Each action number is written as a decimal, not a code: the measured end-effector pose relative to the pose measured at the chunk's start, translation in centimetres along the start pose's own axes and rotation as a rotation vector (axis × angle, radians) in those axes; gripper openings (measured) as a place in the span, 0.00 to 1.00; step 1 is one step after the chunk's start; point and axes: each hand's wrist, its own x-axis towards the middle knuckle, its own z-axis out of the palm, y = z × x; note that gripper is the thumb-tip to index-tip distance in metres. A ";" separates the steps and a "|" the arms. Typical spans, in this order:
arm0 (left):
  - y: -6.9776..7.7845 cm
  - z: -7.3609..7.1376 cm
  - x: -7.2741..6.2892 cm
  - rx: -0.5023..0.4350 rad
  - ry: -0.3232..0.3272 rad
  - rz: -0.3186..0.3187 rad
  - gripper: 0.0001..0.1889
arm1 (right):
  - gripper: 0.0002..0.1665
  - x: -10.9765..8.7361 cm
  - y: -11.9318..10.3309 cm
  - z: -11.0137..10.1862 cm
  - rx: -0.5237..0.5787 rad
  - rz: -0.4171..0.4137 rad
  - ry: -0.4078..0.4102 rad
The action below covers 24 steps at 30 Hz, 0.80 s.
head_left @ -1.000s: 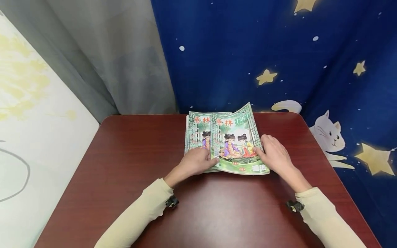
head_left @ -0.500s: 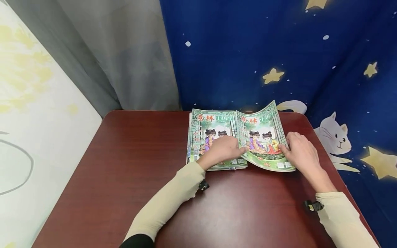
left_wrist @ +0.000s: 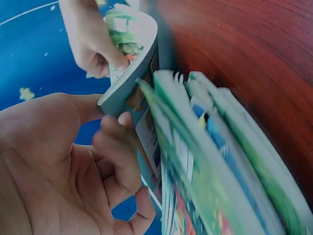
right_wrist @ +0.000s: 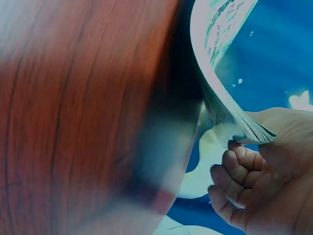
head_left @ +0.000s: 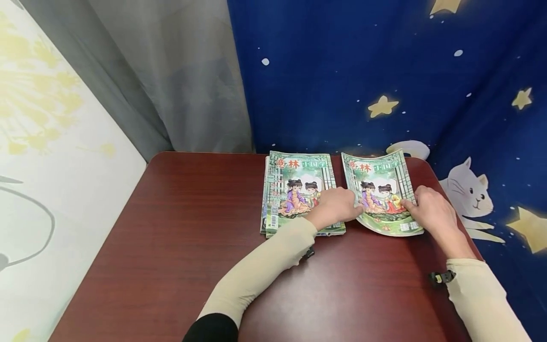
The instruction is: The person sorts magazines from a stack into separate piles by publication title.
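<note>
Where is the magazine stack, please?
In the head view, the magazine stack lies on the table, left of the held magazine, partly behind the left hand.

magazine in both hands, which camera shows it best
The head view: the magazine faces that camera, its cover nearly all visible. The left wrist view catches its bent edge and parts of both faces; the right wrist view, curved page edges and some cover.

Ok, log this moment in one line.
left hand: pinches magazine by left edge; right hand: pinches magazine by right edge; magazine: bowed, right of stack; stack: on table
</note>
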 end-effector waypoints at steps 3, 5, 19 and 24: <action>1.1 0.6 0.5 0.050 0.002 -0.055 0.26 | 0.25 0.4 0.7 0.3 -0.007 0.036 -0.029; 1.7 0.9 0.7 0.068 0.007 -0.096 0.21 | 0.25 0.7 1.0 0.5 -0.013 0.060 -0.046; 3.2 2.2 1.6 0.266 -0.026 -0.144 0.11 | 0.38 1.4 1.6 1.3 -0.092 0.111 -0.156; 3.9 2.6 1.6 0.414 -0.031 -0.103 0.11 | 0.37 1.5 1.7 1.1 -0.092 0.125 -0.155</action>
